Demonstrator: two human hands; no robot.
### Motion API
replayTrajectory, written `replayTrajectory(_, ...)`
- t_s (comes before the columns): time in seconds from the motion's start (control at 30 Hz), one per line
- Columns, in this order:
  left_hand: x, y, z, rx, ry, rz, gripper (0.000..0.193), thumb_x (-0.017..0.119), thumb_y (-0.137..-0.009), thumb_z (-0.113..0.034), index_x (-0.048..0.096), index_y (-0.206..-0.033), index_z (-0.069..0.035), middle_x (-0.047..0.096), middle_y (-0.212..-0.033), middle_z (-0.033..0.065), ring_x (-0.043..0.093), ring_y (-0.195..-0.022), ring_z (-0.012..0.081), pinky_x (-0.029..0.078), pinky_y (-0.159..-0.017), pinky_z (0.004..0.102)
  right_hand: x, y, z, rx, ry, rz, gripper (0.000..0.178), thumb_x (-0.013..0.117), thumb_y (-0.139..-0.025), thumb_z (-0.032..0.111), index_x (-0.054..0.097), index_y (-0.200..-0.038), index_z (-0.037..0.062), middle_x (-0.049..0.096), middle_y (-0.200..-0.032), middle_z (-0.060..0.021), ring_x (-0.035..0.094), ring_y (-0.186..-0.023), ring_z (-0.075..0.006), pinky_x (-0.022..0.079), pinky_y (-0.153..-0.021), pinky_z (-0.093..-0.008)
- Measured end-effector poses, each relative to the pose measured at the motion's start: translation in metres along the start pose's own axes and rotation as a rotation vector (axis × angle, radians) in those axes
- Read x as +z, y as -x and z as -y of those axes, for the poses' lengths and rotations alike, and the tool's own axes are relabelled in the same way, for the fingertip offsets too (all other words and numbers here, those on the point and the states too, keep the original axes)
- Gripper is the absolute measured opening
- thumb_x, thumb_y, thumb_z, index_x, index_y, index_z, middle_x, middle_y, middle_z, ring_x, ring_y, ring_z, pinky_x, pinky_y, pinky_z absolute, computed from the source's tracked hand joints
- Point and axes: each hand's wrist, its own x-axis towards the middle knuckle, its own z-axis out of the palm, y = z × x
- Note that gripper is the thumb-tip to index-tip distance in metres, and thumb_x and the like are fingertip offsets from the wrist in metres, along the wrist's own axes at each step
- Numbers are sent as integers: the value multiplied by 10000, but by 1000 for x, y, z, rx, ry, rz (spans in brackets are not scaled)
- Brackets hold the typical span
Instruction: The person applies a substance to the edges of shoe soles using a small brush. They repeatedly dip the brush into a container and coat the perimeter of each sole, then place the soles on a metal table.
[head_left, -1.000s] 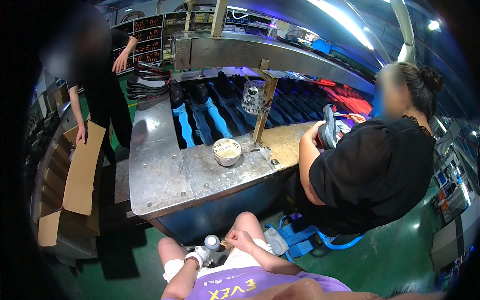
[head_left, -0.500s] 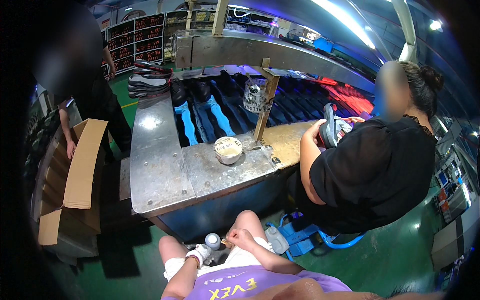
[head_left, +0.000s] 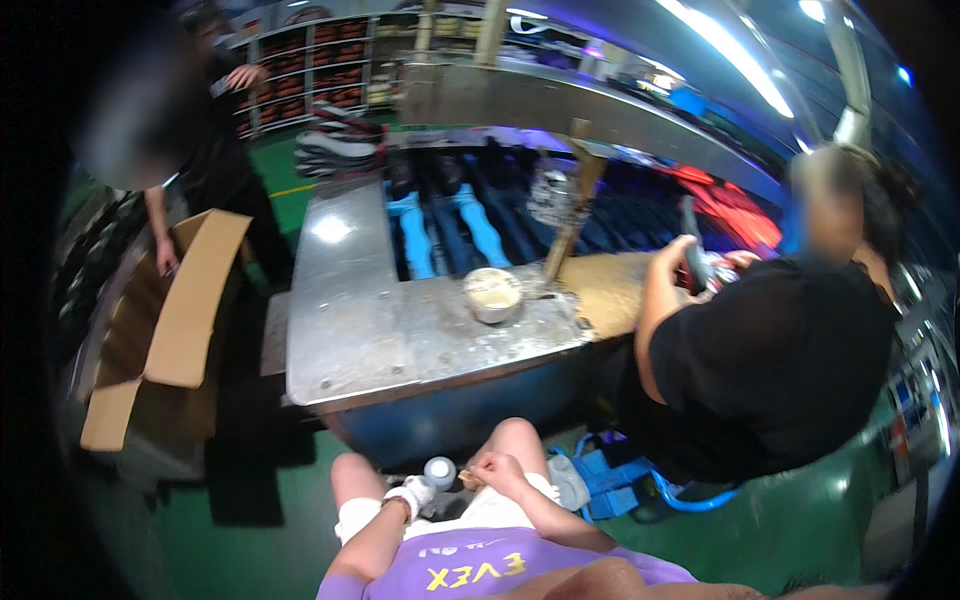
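I sit low in front of a metal worktable (head_left: 350, 310), knees under its edge. My left hand (head_left: 415, 494), in a white wrap, holds a small bottle with a pale round cap (head_left: 440, 470) between my knees. My right hand (head_left: 497, 470) is pinched on a small tan piece (head_left: 470, 480) right beside the bottle's cap. A round tin of pale paste (head_left: 493, 293) stands on the table in front of me, out of reach of both hands.
A person in black (head_left: 760, 370) sits at the table's right, working on a dark shoe (head_left: 695, 255). Another person (head_left: 200, 170) stands at the left by an open cardboard box (head_left: 175, 310). Blue and dark shoe forms (head_left: 450, 215) fill the conveyor behind. A blue stool (head_left: 625, 490) sits on the green floor.
The standing person at the left has stepped closer to the cardboard box and my view has shifted slightly. My hands stay together at the bottle.
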Motion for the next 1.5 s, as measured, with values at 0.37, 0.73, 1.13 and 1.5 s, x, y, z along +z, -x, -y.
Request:
replayTrajectory(0.37, -10, 22, -16, -36, 220, 41, 264, 617, -898, -241, 756, -1061, -86, 755, -891, 141, 742, -835, 265, 583, -697, 410, 13, -3, -19, -145, 58, -115, 231, 786, -799, 229, 714, -771, 11, 690, -674, -135, 671, -629, -214, 536, -638, -348)
replayTrajectory(0.73, -47, 63, -52, -69, 220, -67, 186, 656, -845, -271, 767, -870, -125, 716, -738, 72, 673, -679, 209, 516, -641, 383, 4, -2, -10, -104, 27, -70, 285, 766, -809, 274, 715, -770, -3, 712, -700, -183, 712, -669, -302, 557, -685, -390)
replayTrajectory(1.13, 30, -21, 26, 134, -19, 9, 234, 539, -945, -276, 726, -1050, -182, 726, -930, 92, 711, -870, 234, 560, -734, 390, 19, -10, -25, -120, 16, -74, 246, 777, -850, 281, 729, -828, 41, 726, -760, -93, 696, -713, -171, 553, -676, -327)
replayTrajectory(1.5, -4, -3, -10, 41, -78, 21, 345, 492, -939, -283, 749, -1053, -84, 718, -1106, 183, 683, -1076, 345, 538, -914, 443, 3, 2, -5, -47, 17, -66, 256, 761, -859, 278, 708, -797, 35, 719, -750, -113, 712, -712, -224, 555, -682, -345)
